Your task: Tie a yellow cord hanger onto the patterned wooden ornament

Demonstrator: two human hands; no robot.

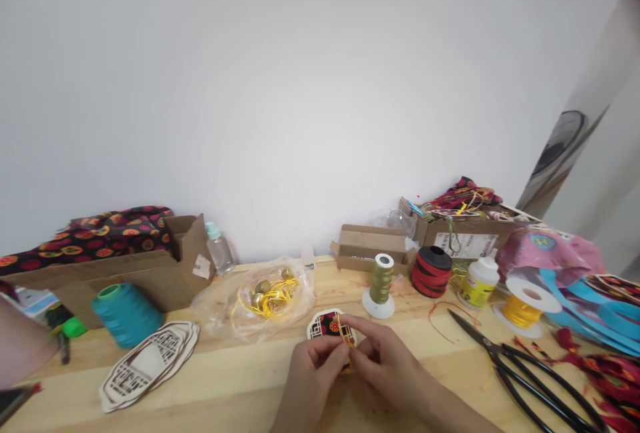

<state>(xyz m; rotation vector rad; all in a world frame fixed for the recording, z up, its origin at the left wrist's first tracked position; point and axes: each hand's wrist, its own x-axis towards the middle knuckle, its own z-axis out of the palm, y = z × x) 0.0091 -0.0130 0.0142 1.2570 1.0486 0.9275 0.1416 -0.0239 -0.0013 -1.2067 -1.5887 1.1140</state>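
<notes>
My left hand (310,376) and my right hand (385,356) meet at the front middle of the wooden table (240,386). Both pinch a thin yellow cord (345,334) looped over a small white fretwork ornament (327,325) with a black and red floral fabric centre. The fingers of both hands are closed around the cord. The ornament lies just beyond my fingertips, partly hidden by them.
A clear bag of gold bells and yellow cord (263,296), a teal thread cone (125,313), stacked fretwork cutouts (147,363), an olive spool (381,283), a red-black ribbon roll (431,272), a glue bottle (477,282), a yellow cord spool (523,306), black scissors (520,370) and cardboard boxes (370,246).
</notes>
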